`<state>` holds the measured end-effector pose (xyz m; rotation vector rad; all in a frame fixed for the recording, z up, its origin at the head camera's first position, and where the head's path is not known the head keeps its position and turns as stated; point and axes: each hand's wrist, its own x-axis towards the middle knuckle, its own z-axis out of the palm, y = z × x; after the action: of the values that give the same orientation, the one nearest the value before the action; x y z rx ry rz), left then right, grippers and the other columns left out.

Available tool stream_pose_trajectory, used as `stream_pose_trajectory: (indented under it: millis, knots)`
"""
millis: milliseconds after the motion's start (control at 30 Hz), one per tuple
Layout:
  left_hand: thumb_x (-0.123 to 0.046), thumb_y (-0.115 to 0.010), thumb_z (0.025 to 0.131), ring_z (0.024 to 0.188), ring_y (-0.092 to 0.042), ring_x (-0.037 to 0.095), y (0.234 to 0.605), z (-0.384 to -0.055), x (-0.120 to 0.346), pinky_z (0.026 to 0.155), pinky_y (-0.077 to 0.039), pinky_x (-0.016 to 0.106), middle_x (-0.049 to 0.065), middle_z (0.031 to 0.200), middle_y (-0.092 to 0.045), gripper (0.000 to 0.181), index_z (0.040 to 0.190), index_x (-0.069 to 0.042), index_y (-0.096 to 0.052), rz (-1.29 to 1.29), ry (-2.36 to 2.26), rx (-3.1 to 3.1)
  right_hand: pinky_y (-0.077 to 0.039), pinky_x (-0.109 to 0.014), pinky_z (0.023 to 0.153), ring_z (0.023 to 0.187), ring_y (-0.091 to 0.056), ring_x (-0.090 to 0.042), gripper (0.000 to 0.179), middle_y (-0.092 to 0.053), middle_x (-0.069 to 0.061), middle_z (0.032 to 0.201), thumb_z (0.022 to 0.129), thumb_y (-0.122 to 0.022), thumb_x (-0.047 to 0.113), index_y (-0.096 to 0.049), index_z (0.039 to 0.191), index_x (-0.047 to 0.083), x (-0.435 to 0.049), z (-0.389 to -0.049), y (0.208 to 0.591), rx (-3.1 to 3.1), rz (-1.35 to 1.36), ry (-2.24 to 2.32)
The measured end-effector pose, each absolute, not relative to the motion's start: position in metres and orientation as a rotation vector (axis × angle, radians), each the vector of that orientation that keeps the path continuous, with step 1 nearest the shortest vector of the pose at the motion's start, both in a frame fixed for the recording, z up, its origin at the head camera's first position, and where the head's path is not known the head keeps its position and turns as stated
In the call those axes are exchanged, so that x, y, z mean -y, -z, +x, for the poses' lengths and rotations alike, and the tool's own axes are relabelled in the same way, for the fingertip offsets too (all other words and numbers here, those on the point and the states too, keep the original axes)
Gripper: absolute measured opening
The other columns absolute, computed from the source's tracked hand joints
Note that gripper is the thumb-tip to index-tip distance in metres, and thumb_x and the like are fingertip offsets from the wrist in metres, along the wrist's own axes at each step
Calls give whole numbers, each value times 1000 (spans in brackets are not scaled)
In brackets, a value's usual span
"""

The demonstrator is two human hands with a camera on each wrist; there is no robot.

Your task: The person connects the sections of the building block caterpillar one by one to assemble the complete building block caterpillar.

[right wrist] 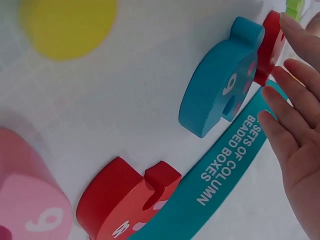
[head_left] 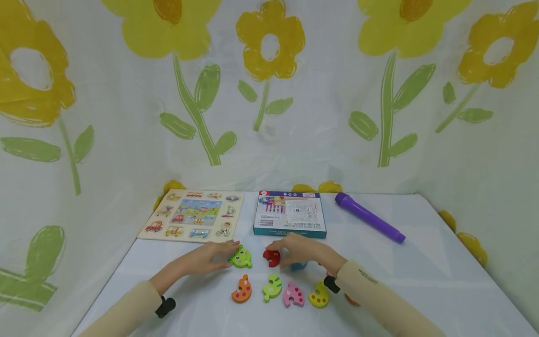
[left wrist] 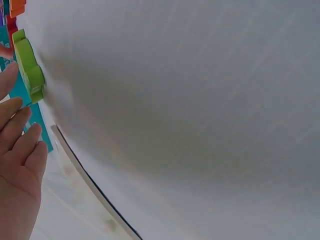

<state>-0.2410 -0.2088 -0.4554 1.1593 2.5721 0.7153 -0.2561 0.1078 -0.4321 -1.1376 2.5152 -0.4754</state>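
White table (head_left: 189, 306), flower-printed backdrop (head_left: 294, 140). Left hand (head_left: 205, 259) pinches green smiling-face piece (head_left: 241, 258); right hand (head_left: 301, 249) pinches red puzzle piece (head_left: 273, 259) to its right. Aligning seems underway, next calling for a level slide together.

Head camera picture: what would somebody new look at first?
Probably the big yellow flowers on the white backdrop, filling the top. Next might be the bright purple stick, lying toward the back of the table, on the right. Then perhaps the smiling green puzzle piece at the left hand.
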Motion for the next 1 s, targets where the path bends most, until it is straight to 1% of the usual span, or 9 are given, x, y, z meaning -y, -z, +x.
stream_pose_trajectory:
  millis: [133, 233, 467, 667, 1000]
  knots:
    - [-20, -64, 93, 139, -34, 25, 458, -247, 205, 111, -32, 42, 7, 149, -40, 54, 143, -6, -46, 1151, -726, -2568, -48, -26, 97, 112, -57, -6, 55, -62, 9, 128, 82, -78, 21, -60, 134, 19, -103, -258, 432, -2523, -1131, 464]
    - [-23, -65, 93, 138, -35, 24, 460, -250, 202, 110, -33, 42, 6, 149, -41, 55, 143, -7, -46, 1156, -718, -2555, -49, -24, 95, 107, -57, -4, 54, -61, 10, 128, 83, -78, 22, -60, 134, 20, -100, -260, 435, -2520, -1134, 450]
    - [-21, -65, 93, 138, -35, 24, 465, -254, 199, 110, -33, 43, 6, 149, -41, 55, 143, -7, -46, 1150, -713, -2538, -49, -20, 92, 108, -56, -5, 53, -61, 11, 128, 83, -77, 20, -60, 133, 24, -95, -261, 441, -2529, -1109, 423]
    - [-21, -68, 91, 136, -39, 24, 462, -253, 202, 109, -35, 42, 6, 148, -43, 56, 141, -7, -48, 1129, -692, -2552, -50, -17, 85, 98, -56, -4, 50, -65, 10, 121, 83, -77, 19, -63, 131, 22, -96, -262, 441, -2540, -1090, 433]
    - [-29, -72, 86, 134, -42, 26, 463, -246, 209, 109, -35, 43, 8, 144, -47, 62, 139, -6, -51, 1066, -761, -2570, -49, -13, 79, 90, -54, -3, 50, -67, 7, 118, 82, -78, 21, -64, 130, 20, -96, -264, 444, -2553, -1079, 474]
